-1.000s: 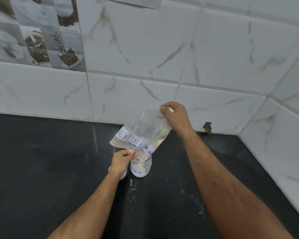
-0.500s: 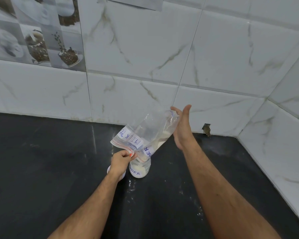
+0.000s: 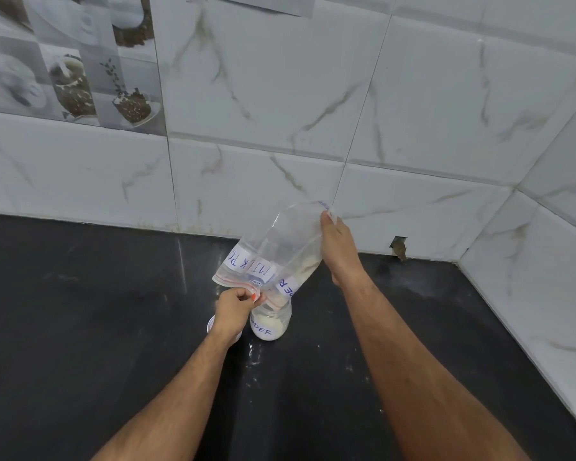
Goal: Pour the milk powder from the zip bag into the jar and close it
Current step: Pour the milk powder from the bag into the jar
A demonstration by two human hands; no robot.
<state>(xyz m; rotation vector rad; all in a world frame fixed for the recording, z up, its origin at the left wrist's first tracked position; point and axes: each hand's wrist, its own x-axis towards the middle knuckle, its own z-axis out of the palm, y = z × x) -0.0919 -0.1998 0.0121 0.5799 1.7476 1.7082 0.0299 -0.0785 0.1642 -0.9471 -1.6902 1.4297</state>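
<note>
A clear zip bag point(image 3: 273, 247) labelled "MILK POWDER" hangs upside down, its mouth over the open jar point(image 3: 270, 327) on the black counter. My left hand point(image 3: 235, 306) pinches the bag's red zip edge just above the jar's mouth. My right hand point(image 3: 338, 251) lies flat against the bag's raised right side, fingers straight, not gripping. Some pale powder point(image 3: 308, 267) clings inside the bag's lower right side, and the jar holds white powder. A white lid point(image 3: 210, 324) lies left of the jar, mostly hidden behind my left wrist.
The black counter point(image 3: 80, 327) runs to a marble-tiled back wall point(image 3: 280, 111) and a side wall point(image 3: 546, 277) at the right. Specks of spilled powder point(image 3: 256, 357) dot the counter in front of the jar. A small brown-filled hole point(image 3: 399, 249) sits low in the back wall.
My right hand let go of the bag's bottom corner, opened flat away from it, and now rests against the bag's side. My left hand and the jar have stayed put.
</note>
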